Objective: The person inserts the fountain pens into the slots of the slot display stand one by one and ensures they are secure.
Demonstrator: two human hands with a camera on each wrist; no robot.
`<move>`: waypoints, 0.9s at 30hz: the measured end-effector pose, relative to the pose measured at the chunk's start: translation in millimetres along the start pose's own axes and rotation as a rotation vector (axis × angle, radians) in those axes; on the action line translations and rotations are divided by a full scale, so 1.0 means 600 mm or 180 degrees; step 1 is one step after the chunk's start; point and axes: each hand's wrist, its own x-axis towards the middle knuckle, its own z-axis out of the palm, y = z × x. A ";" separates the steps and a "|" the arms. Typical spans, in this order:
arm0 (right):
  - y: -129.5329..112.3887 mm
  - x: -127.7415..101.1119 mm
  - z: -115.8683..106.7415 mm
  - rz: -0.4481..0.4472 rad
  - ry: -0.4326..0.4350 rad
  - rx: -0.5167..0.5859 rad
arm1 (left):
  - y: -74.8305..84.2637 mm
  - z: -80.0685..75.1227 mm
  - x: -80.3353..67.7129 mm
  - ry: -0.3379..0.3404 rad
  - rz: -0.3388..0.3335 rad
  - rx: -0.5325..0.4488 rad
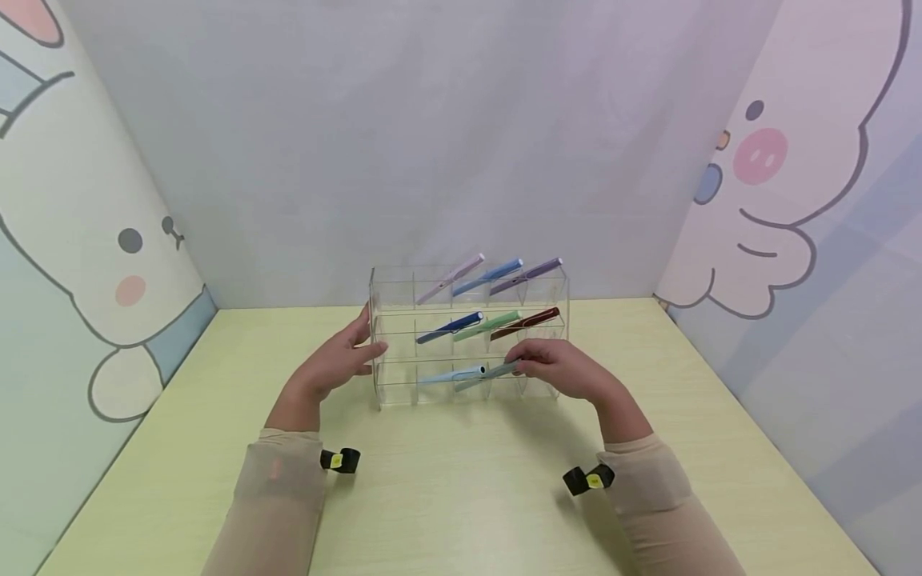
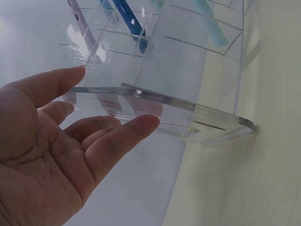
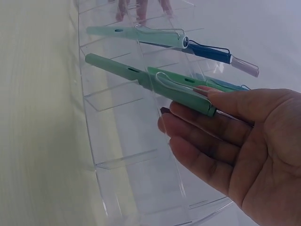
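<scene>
1. Head view alone shows the whole clear acrylic rack [image 1: 468,336] on the pale wood-grain surface [image 1: 461,496], pens slanting in three tiers.
2. Left hand [image 2: 56,155], fingers straight, touches the rack's glossy side edge.
3. Right hand [image 3: 240,146] pinches a smooth green pen [image 3: 150,82] lying in the bottom tier.

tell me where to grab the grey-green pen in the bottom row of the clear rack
Pinch the grey-green pen at its capped upper end, from the right, as the right hand does: it leans up to the right, its lower end boxed in by the acrylic rack.
</scene>
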 end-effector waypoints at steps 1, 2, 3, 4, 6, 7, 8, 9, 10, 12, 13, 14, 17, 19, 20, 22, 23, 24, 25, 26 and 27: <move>-0.001 0.001 0.000 -0.0008 0.0001 -0.0029 | 0.000 0.000 0.000 0.0006 0.0000 0.0004; -0.001 0.001 0.000 -0.0008 -0.0007 -0.0049 | 0.000 0.000 0.000 0.0010 0.0003 0.0008; -0.002 0.001 -0.001 -0.0008 -0.0022 -0.0069 | 0.000 0.001 0.000 0.0016 0.0005 0.0011; -0.001 0.000 -0.002 -0.0007 -0.0032 -0.0093 | 0.000 0.001 0.000 0.0018 0.0010 0.0018; 0.000 -0.004 -0.007 0.0007 -0.0032 -0.0137 | 0.001 0.002 0.000 0.0017 0.0013 0.0014; 0.001 -0.007 -0.012 0.0016 -0.0016 -0.0156 | 0.001 0.003 0.000 0.0013 0.0010 0.0009; 0.002 -0.011 -0.017 0.0017 0.0013 -0.0171 | 0.001 0.003 0.001 0.0008 0.0012 0.0004; 0.003 -0.015 -0.023 0.0015 0.0056 -0.0172 | 0.001 0.003 0.001 0.0001 0.0017 -0.0003; 0.005 -0.020 -0.029 0.0006 0.0114 -0.0136 | 0.000 0.003 0.002 -0.0005 0.0025 -0.0011; 0.007 -0.029 -0.044 0.0016 0.0271 -0.0054 | -0.002 0.003 0.004 -0.0015 0.0039 -0.0042; 0.008 -0.034 -0.051 0.0030 0.0362 -0.0026 | -0.004 0.002 0.005 -0.0019 0.0052 -0.0049; 0.010 -0.037 -0.057 0.0056 0.0461 -0.0012 | -0.006 0.001 0.007 -0.0011 0.0050 -0.0039; 0.013 -0.044 -0.073 0.0204 0.0754 -0.0024 | -0.014 -0.005 0.011 0.0063 0.0014 0.0038; 0.016 -0.044 -0.079 0.0321 0.0908 -0.0063 | -0.018 -0.010 0.011 0.0152 -0.0008 0.0116; 0.017 -0.043 -0.080 0.0377 0.0977 -0.0092 | -0.019 -0.012 0.010 0.0206 -0.0025 0.0150; 0.017 -0.041 -0.082 0.0468 0.1094 -0.0126 | -0.017 -0.016 0.006 0.0303 -0.0033 0.0203; 0.017 -0.041 -0.082 0.0508 0.1146 -0.0145 | -0.015 -0.017 0.003 0.0356 -0.0032 0.0258; 0.016 -0.041 -0.082 0.0544 0.1198 -0.0183 | -0.013 -0.019 0.001 0.0418 -0.0040 0.0324; 0.015 -0.042 -0.082 0.0583 0.1251 -0.0244 | -0.009 -0.020 -0.002 0.0482 -0.0049 0.0413; 0.013 -0.043 -0.083 0.0624 0.1299 -0.0316 | -0.004 -0.021 -0.006 0.0550 -0.0071 0.0533; 0.010 -0.044 -0.083 0.0654 0.1344 -0.0383 | 0.002 -0.021 -0.009 0.0617 -0.0097 0.0676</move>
